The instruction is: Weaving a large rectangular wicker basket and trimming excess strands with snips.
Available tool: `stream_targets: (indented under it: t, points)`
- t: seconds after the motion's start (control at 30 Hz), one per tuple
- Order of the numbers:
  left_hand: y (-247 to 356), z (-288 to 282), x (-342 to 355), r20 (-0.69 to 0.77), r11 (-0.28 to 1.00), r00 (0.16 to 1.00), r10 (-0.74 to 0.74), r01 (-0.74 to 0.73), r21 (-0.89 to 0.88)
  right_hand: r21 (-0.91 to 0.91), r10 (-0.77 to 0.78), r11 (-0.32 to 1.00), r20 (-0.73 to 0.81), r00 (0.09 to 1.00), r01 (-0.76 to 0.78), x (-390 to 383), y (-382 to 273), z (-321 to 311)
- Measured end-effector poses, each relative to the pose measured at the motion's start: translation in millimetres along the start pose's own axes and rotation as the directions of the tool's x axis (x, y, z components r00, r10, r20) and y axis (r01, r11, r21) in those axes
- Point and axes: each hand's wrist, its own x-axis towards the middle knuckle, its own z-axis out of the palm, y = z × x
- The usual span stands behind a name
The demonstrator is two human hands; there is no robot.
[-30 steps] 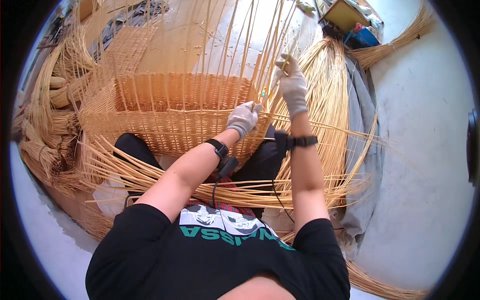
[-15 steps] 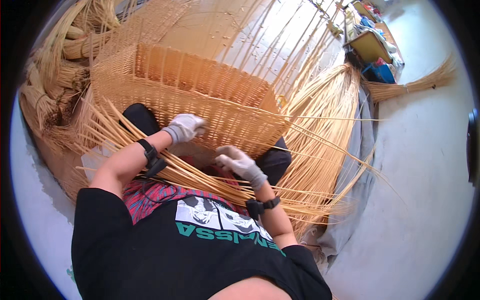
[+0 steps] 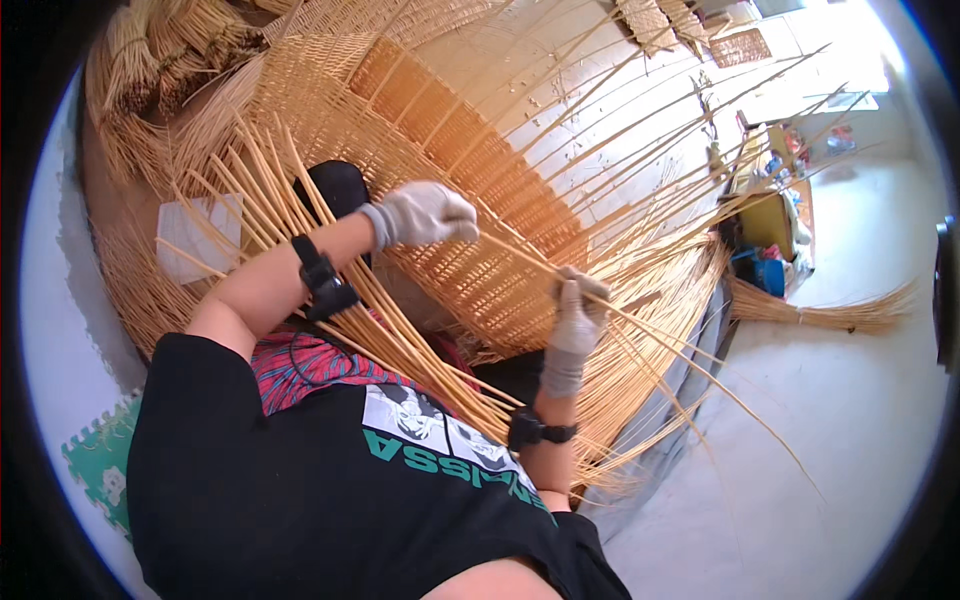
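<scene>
A large woven wicker basket stands tilted in front of me, with long upright stakes rising past its rim. My left hand, in a pale work glove, is closed on the end of a wicker strand above the near wall. My right hand, gloved too, grips the same strand near the basket's right corner. The strand runs taut between both hands, and long loose ends trail off to the lower right. Fingertips of both hands are partly hidden. A sheaf of loose wicker rods lies across my lap beneath my left forearm.
Bundled wicker is heaped at the far left. More long strands spread at the right beside a grey cloth. A tied bundle lies on the floor near a blue container. A white sheet sits at the left.
Both hands have risen from the basket's near wall toward its rim, my right hand moving up and right. A strand is now stretched between them. The whole view has turned.
</scene>
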Motion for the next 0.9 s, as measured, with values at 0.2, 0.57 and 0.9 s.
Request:
stream_targets:
  t: [0.2, 0.57, 0.9]
  points:
    - [-45, 13, 18, -0.437, 0.979, 0.877, -0.202, 0.162, -0.127, 0.399, 0.202, 0.917, -0.480, 0.854, 0.007, -9, 41, -30]
    - [-52, 26, 25, -0.405, 0.934, 0.853, -0.330, 0.358, -0.007, 0.535, 0.445, 0.824, -0.408, 0.797, -0.186, -23, 111, -21]
    - [-31, 47, 77, 0.201, 0.785, 0.879, -0.433, 0.477, -0.395, -0.031, 0.037, 0.998, -0.333, 0.942, -0.050, 53, 46, 9]
